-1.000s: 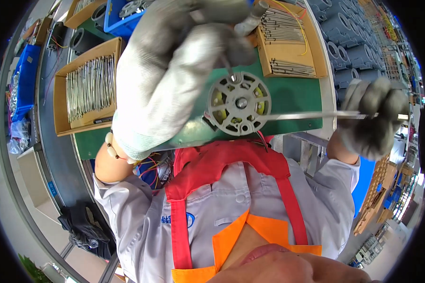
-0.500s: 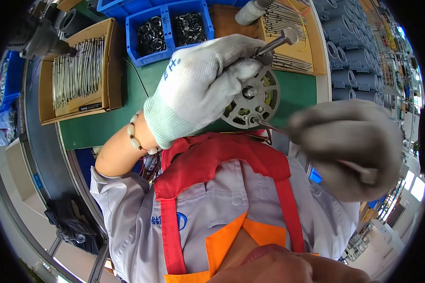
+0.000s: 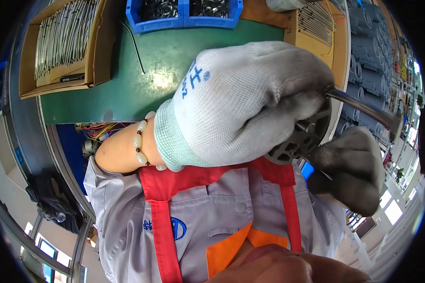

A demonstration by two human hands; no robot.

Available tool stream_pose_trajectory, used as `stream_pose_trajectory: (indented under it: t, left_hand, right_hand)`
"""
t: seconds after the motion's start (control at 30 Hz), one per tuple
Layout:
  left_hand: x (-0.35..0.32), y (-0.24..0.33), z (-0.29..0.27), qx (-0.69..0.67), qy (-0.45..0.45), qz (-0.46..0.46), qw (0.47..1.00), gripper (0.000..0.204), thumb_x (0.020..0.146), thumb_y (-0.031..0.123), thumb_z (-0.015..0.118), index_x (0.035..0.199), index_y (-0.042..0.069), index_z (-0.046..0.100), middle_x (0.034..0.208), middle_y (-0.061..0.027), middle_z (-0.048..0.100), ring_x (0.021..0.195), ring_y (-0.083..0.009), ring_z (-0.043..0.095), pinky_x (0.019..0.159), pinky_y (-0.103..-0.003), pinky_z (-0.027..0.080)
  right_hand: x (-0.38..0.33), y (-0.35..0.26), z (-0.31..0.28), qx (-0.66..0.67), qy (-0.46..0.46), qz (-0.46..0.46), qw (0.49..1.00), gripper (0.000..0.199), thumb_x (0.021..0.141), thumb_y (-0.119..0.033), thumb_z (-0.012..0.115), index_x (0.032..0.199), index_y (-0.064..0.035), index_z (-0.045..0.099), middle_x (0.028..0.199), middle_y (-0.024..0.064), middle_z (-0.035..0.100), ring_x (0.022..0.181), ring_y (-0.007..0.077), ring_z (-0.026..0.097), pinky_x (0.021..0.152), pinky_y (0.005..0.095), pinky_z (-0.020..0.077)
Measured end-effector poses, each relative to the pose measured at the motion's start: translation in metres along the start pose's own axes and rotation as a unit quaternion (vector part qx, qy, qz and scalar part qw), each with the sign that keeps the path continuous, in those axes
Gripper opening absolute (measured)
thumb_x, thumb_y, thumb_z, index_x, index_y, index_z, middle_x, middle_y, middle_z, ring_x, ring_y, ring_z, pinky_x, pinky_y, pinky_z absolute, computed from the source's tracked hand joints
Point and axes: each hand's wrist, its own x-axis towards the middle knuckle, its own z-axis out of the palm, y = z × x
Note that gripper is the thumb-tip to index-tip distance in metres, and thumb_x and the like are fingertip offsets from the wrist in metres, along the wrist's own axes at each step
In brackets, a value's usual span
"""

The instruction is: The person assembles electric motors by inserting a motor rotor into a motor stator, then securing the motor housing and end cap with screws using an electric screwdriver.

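The green desk [image 3: 174, 80] fills the upper middle of the frame, bare across its centre apart from a thin grey rod [image 3: 136, 47] lying loose near the blue bins. At the upper left sits an open cardboard box [image 3: 61, 47] packed with long metal pins laid side by side, a dark strip label across its lower inner edge. Along the top edge stand two blue plastic bins [image 3: 184, 14] holding dark metal parts; a second cardboard box [image 3: 316, 28] with more pins and a yellow wire sits at the upper right, beside rows of grey-blue cylinders racked down the right rim.

The left hand [image 3: 250, 104], in a white knit glove with a small blue printed mark near the wrist and a bead bracelet below the cuff, dominates the centre. Its grip is clamped over a round slotted metal disc [image 3: 302, 139], a motor end plate by its look, held up close to the chest at centre right, probably so the part stays steady. The right hand [image 3: 354, 174], in a darker soiled glove at the lower right, closes on the disc's lower edge and apparently on a steel shaft [image 3: 363, 106] that runs up to the right from the disc's hub.
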Motion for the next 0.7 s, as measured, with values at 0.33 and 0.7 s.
stream_pose_trajectory:
  t: [0.33, 0.7]
  left_hand:
    - [0.005, 0.006, 0.003, -0.079, 0.034, -0.005, 0.996, 0.011, 0.087, 0.005, 0.062, 0.095, 0.002, 0.069, 0.081, -0.011, 0.066, 0.067, -0.0227, 0.065, 0.06, -0.029, 0.052]
    - [0.003, 0.02, -0.001, 0.063, 0.054, -0.035, 0.996, 0.013, 0.088, 0.007, 0.061, 0.098, 0.003, 0.068, 0.08, -0.0111, 0.065, 0.067, -0.0224, 0.066, 0.06, -0.03, 0.052]
  right_hand:
    - [0.0, -0.01, -0.016, -0.088, -0.089, 0.033, 0.992, 0.034, 0.067, -0.027, 0.079, 0.097, -0.0137, 0.072, 0.101, 0.0051, 0.06, 0.083, 0.0195, 0.054, 0.065, 0.0307, 0.0438]
    - [-0.011, -0.01, -0.014, -0.052, -0.058, 0.042, 0.996, 0.038, 0.069, -0.027, 0.079, 0.102, -0.0092, 0.071, 0.101, 0.0071, 0.061, 0.087, 0.0213, 0.057, 0.063, 0.031, 0.0444]
